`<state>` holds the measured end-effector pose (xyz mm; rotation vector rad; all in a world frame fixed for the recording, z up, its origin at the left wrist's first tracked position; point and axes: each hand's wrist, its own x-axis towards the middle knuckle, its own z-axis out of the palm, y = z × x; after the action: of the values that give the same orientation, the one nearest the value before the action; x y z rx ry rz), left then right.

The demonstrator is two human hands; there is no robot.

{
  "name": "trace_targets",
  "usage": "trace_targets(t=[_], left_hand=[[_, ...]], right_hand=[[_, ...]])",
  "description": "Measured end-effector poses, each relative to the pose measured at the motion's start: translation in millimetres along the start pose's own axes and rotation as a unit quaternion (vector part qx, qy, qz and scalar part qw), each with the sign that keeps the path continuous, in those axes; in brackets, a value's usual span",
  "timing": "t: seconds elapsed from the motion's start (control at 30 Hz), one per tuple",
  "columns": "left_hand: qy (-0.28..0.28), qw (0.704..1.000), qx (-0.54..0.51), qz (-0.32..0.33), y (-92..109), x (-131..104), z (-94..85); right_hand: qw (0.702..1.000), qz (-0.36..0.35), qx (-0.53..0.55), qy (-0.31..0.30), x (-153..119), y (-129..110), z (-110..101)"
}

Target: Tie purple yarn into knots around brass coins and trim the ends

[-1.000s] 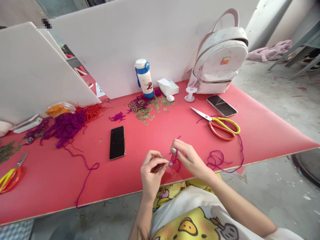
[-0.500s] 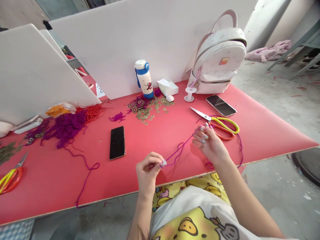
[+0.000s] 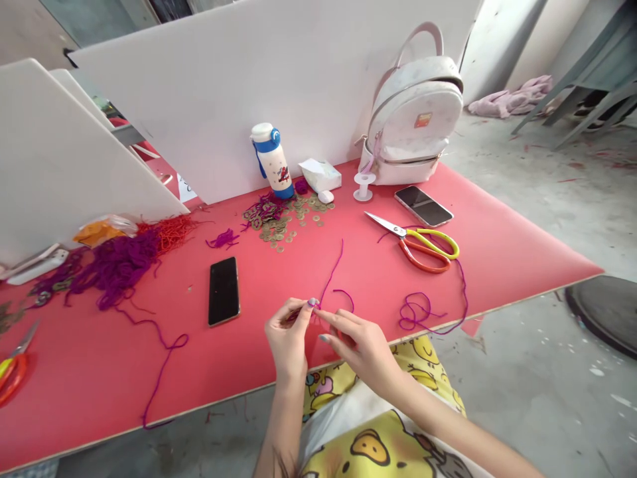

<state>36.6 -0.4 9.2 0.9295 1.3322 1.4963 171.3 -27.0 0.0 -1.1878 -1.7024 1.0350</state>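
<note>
Along the near edge of the worktop (image 3: 199,358), the head camera shows the left hand (image 3: 287,335) with its grip clamped on a purple cord (image 3: 334,267), thumb and fingertips pressed together, likely so the strand cannot slip while being handled. Whatever else may sit behind those fingers is hidden. The right hand (image 3: 365,345) lies opposite, its grip apart: the forefinger reaches to the pinched spot, the thumb stands off nearer the body. One length of the cord points away from the body, which leaves it clear of the fingers; a shorter curve bends just beyond the right hand.

Scissors (image 3: 401,232) lie to the right, handles turned right and nearer the person, seemingly for an easy reach. Coins (image 3: 276,229) are spread in front of the bottle (image 3: 273,162), away from the working spot. The near phone (image 3: 223,292) lies flat left of the hands, the far phone (image 3: 424,206) beyond the scissors. The bag (image 3: 413,126) stands before the board (image 3: 199,99), which may help prop it, with the spool (image 3: 364,188) upright beside it
</note>
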Motion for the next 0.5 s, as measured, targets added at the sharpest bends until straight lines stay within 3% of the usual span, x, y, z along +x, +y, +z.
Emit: trace_targets(t=[0.1,0.2,0.4,0.5], left_hand=[[-0.006,0.999,0.031,0.026,-0.7,-0.4,-1.5],[-0.015,0.995,0.074,0.062,-2.4,-0.5,-5.3],[-0.051,0.962,0.223,0.152,-3.9,-7.5,-4.7],[-0.1,0.947,0.252,0.172,-4.4,-9.9,-0.8]], right_hand=[[0.999,0.022,0.039,-0.03,4.9,5.7,6.4],[0.997,-0.003,0.07,-0.022,7.0,7.7,4.8],[0.993,-0.113,-0.038,-0.017,8.3,2.2,-18.5],[0.988,-0.125,-0.089,0.003,12.9,1.1,-32.8]])
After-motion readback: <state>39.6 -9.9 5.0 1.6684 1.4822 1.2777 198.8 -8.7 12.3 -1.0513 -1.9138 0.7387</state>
